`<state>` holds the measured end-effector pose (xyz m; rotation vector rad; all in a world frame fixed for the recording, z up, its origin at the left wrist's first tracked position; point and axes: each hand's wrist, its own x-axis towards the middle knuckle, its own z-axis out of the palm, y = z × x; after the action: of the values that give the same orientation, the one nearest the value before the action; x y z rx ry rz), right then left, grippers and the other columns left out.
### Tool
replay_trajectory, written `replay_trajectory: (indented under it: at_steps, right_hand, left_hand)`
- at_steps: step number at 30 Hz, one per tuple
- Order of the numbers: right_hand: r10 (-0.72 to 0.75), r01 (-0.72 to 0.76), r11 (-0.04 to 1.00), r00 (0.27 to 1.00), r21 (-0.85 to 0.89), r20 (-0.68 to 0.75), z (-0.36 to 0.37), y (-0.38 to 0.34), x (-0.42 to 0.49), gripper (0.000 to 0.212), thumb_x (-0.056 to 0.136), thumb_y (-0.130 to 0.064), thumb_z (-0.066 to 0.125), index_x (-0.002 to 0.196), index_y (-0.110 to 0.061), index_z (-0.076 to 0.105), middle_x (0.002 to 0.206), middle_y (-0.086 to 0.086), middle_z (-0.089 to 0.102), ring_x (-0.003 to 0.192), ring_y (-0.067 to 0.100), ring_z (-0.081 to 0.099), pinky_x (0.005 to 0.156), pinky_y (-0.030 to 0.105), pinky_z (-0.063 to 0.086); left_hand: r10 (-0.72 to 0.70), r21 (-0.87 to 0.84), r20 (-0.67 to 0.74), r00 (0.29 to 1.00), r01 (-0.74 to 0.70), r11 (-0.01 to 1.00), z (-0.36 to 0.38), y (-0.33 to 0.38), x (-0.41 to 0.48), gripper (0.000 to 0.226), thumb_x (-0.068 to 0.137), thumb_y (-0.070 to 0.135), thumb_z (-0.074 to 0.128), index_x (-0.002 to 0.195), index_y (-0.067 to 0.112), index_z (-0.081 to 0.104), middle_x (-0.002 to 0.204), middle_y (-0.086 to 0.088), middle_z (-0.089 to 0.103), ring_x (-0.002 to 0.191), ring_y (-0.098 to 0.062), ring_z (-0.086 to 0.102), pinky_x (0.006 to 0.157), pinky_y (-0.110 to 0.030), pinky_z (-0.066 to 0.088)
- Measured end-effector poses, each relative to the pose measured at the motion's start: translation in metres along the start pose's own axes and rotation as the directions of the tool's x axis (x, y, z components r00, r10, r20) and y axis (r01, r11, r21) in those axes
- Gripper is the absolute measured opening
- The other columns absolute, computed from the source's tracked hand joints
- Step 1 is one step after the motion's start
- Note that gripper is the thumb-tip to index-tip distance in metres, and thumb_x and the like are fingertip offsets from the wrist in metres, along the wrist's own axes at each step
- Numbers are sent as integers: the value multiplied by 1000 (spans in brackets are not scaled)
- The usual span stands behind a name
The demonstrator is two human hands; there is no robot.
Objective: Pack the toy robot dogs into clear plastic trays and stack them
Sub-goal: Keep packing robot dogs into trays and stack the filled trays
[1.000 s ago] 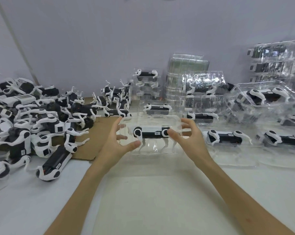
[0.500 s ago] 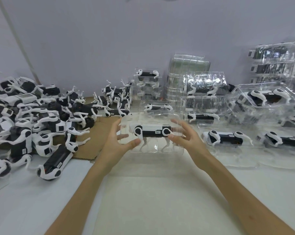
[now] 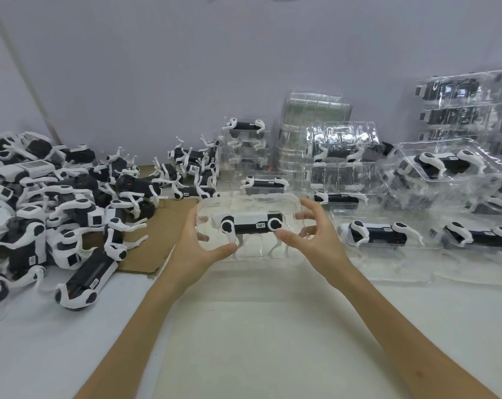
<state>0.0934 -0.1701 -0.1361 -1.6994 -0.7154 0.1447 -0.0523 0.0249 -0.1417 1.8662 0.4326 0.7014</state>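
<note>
Over the middle of the table (image 3: 244, 326), the left hand (image 3: 192, 249) grips the left end of a clear plastic tray (image 3: 273, 203). The right hand (image 3: 316, 240) curves round its right end, but contact is unclear. The thin tray is probably light, flexible and slippery, so both ends should be held. Inside lies a white-and-black toy robot dog (image 3: 251, 224).
</note>
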Motion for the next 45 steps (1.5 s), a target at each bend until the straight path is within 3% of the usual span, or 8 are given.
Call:
replay_trajectory:
  at_steps: [8,11,15,19,24,35,40,45]
  right_hand:
    - [127,-127,992,990,-16,54,8,-4,-3,62,89,-47,68,142,-32,40,143,-10,45,97,5,64,69,26,56]
    - [110,-108,991,994,-77,18,8,-3,-5,66,91,-49,64,148,-32,35,155,-12,34,130,15,49,102,33,45]
    - [-73,84,960,996,-266,51,12,-8,-11,68,94,-49,60,153,-34,30,164,-13,16,150,4,12,117,27,15]
    - [-345,424,723,906,-546,246,17,-15,-19,66,93,-55,57,152,-37,33,164,-14,17,150,4,13,121,32,7]
    - [-193,437,581,893,-687,405,20,-18,-22,68,85,-76,48,143,-41,48,155,-20,37,147,4,23,121,32,7]
    - [-298,565,524,823,-638,484,17,-23,-23,35,99,-51,49,113,-28,71,128,-6,64,129,29,50,105,39,39]
    - [-430,551,660,835,-510,344,7,-34,-24,20,97,-40,57,100,-24,70,105,-12,72,100,17,67,79,38,54]
    - [-591,579,686,797,-440,128,-14,-61,-18,33,93,-42,53,106,-17,71,87,-18,69,72,6,64,65,30,54]
  left_hand:
    - [-72,-286,35,997,79,955,3,7,-1,80,71,37,83,139,48,42,140,26,46,134,-10,43,105,-31,36]
    - [-114,-211,51,992,123,970,1,2,1,74,86,24,75,149,36,38,149,19,40,142,-6,32,112,-31,28]
    - [-186,-130,32,982,188,973,3,0,1,63,91,26,69,148,30,42,142,13,41,132,-9,38,101,-28,30]
    - [-145,-38,-63,987,142,989,10,4,-2,50,95,28,64,143,26,49,133,7,49,111,-8,49,84,-23,38]
    - [-146,-20,-74,986,145,989,7,5,-1,45,94,23,67,137,27,54,125,4,54,97,0,54,70,-14,39]
    - [-214,-224,-200,956,168,960,4,2,6,31,103,23,41,101,24,71,102,-1,69,83,-21,64,69,-34,49]
    - [-231,-341,-446,865,74,937,-2,1,9,33,98,14,37,87,21,68,97,-1,67,77,-20,64,64,-30,46]
    - [-266,-387,-455,850,80,919,-1,-2,8,34,97,10,35,83,20,65,97,-2,65,71,-19,63,62,-30,45]
